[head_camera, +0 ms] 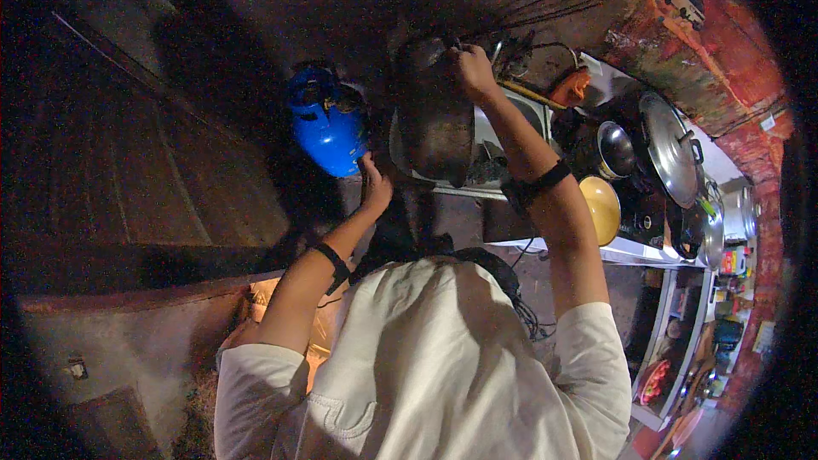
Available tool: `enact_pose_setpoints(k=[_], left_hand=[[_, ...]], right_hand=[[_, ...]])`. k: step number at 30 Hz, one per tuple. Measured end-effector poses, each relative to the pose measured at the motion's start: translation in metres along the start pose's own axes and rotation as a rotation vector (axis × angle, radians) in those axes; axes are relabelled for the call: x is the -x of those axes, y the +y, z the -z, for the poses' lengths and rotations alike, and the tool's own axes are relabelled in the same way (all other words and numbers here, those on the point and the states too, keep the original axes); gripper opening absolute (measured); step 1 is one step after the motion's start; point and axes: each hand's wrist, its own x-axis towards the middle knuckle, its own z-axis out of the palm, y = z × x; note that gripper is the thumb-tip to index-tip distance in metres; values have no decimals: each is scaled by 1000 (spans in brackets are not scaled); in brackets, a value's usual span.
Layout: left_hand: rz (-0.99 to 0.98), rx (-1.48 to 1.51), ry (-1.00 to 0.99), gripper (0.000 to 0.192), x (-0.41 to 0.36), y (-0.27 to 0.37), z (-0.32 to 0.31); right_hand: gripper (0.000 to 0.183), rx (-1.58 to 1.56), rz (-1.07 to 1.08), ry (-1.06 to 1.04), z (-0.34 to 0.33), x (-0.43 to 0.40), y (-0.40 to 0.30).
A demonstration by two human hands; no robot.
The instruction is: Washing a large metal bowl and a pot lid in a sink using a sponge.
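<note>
My right hand (475, 70) is raised, fingers curled at a small thing by the rim of a dark area above the sink; what it grips is too dim to name. Below it lies a metal sink (537, 114), partly in shadow, with items in its basin. My left hand (376, 184) is beside the lower edge of a blue plastic container (328, 134), thumb raised near it; whether they touch is unclear.
Right of the sink stand a yellow bowl (599, 211), a steel bowl (617, 148) and a large pan lid (668, 147) on a counter. An orange cloth or bag (569, 88) lies behind. Shelves (687, 332) hold kitchenware at right.
</note>
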Motion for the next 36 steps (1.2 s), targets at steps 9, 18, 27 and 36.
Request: enact_pose_setpoints(k=[9,18,27,36], left_hand=[[359,-76,-377,41,8,-87,-15],[433,69,-514,41,0,-105,-28],[489,154,-619,41,-28,-97,-21],[530,222,-598,41,-45,-121,-5]], right_hand=[[18,-280,-160,-63,36,17,-56],[17,-592,-366,-40,64,46,-61],[23,-572,-311,225,67,79,-21],[24,-700,-460,148,56,136,-16]])
